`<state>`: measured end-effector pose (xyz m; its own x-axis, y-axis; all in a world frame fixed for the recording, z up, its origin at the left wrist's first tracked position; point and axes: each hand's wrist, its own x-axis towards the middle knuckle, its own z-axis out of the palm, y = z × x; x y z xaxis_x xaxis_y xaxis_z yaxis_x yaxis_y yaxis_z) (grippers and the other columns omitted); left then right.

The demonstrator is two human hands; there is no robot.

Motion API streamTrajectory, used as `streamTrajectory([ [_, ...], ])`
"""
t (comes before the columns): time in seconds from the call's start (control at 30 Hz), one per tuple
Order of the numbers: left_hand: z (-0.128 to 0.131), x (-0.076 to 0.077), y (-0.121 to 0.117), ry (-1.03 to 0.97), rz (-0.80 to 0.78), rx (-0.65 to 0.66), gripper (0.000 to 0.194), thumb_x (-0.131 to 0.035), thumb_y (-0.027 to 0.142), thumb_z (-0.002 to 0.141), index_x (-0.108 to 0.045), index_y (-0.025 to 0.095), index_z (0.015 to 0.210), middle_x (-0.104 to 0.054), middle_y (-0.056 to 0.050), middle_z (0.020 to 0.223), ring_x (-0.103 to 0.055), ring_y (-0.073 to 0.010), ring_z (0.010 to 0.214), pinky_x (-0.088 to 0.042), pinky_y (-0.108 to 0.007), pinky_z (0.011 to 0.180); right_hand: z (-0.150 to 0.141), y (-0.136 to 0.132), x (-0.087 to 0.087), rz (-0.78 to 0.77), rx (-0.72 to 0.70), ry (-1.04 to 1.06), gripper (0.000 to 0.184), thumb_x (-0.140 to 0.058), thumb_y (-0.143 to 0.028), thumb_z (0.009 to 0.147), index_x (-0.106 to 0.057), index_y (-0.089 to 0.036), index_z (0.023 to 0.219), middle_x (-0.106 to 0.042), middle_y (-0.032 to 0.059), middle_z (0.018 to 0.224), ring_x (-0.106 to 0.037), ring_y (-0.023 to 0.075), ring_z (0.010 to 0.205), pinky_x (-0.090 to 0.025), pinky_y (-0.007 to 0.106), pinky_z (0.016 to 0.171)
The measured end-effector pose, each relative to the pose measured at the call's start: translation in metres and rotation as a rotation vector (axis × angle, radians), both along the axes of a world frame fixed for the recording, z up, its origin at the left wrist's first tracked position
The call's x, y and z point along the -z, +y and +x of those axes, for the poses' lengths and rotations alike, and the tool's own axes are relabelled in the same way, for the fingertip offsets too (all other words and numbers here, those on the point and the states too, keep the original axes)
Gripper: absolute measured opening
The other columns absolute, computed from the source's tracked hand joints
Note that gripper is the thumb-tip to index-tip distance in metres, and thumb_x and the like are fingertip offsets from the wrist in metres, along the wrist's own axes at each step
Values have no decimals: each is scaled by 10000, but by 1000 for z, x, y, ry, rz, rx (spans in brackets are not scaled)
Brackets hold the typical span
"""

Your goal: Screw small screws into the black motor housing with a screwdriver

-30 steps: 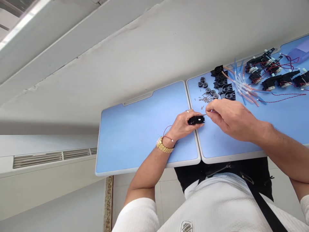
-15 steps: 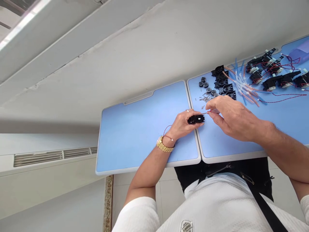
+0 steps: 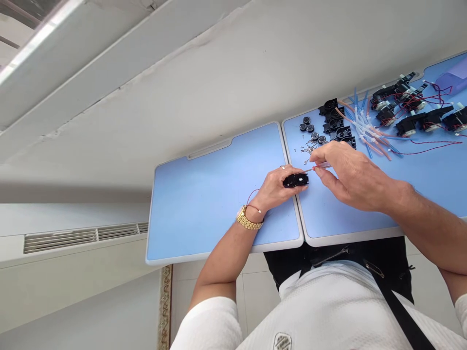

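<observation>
A blue two-panel folding counter ran diagonally across the frame, with a white wall and louvred vent at lower left. Near the counter's centre seam, the left hand held a small black plastic housing, its fingers clenched around it, its long axis running roughly left to right. The right hand pinched a thin red-tipped wire between its fingers, pointing left, just beside the housing. Toward the upper right lay tiny screws, black housings, blue and orange tubing and wired pumps.
</observation>
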<state>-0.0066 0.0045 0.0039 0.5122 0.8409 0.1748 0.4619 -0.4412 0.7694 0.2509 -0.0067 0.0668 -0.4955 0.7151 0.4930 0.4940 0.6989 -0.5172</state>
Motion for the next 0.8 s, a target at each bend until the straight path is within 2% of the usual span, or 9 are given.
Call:
streamTrajectory([
  [0.1,0,-1,0,20,2,-5,283,-887,314,919,-800,230,1175,-805,-34,1022,-742,-181,910,-592,-315,873,2,1,0,4,27,-49,244,-509,-372,1130,-668,-187,1122,-736,65,857,-664,251,769,-490,411,798],
  [0.17,0,-1,0,38,-2,-7,289,-891,325,916,-799,233,1174,-804,-31,1012,-740,-180,898,-594,-318,870,3,2,-1,-11,31,-81,300,-469,-374,1151,-671,-202,1011,-696,42,755,-614,236,688,-479,402,764],
  [0.23,0,-1,0,48,-6,-9,293,-892,335,916,-798,235,1175,-802,-31,1008,-740,-179,891,-596,-320,871,3,2,-2,-28,7,-74,305,-425,-311,1152,-674,-205,1012,-728,62,811,-639,245,731,-496,416,800],
  [0.37,0,-1,-1,17,-1,-9,283,-884,326,922,-797,230,1175,-800,-30,1001,-739,-174,888,-596,-314,871,1,0,-2,-20,-27,-8,246,-451,-225,1100,-670,-181,1204,-781,131,1056,-705,281,907,-518,457,895],
  [0.47,1,-1,-1,26,-7,-13,272,-882,324,922,-799,228,1162,-805,-36,1020,-743,-178,902,-599,-319,878,1,-1,-2,-12,-5,-12,233,-486,-293,1115,-668,-188,1217,-765,100,970,-692,267,861,-512,430,863],
  [0.53,1,-2,-1,40,-12,-13,276,-884,328,921,-799,228,1164,-809,-39,1033,-747,-181,908,-602,-323,884,2,-1,-3,-20,30,-49,246,-485,-367,1140,-674,-210,1121,-719,55,828,-633,239,752,-493,396,798],
  [0.6,1,-2,-1,48,-10,-8,286,-886,332,921,-799,231,1174,-810,-37,1028,-749,-181,903,-604,-325,884,3,-1,-4,-35,49,-80,268,-460,-368,1154,-659,-227,1042,-688,34,773,-577,215,689,-472,375,756],
  [0.7,0,-3,-1,56,-13,-10,281,-878,343,928,-799,235,1176,-808,-36,1018,-747,-181,892,-602,-325,873,3,-2,-5,-49,19,-65,186,-466,-278,1122,-646,-233,1118,-732,50,899,-637,231,785,-488,388,804],
  [0.8,1,-3,-1,53,-18,-17,280,-872,350,931,-799,232,1174,-807,-41,1021,-742,-182,889,-598,-325,865,2,-2,-5,-37,-17,-33,190,-478,-238,1093,-631,-221,1205,-755,88,1047,-700,269,928,-507,433,876],
])
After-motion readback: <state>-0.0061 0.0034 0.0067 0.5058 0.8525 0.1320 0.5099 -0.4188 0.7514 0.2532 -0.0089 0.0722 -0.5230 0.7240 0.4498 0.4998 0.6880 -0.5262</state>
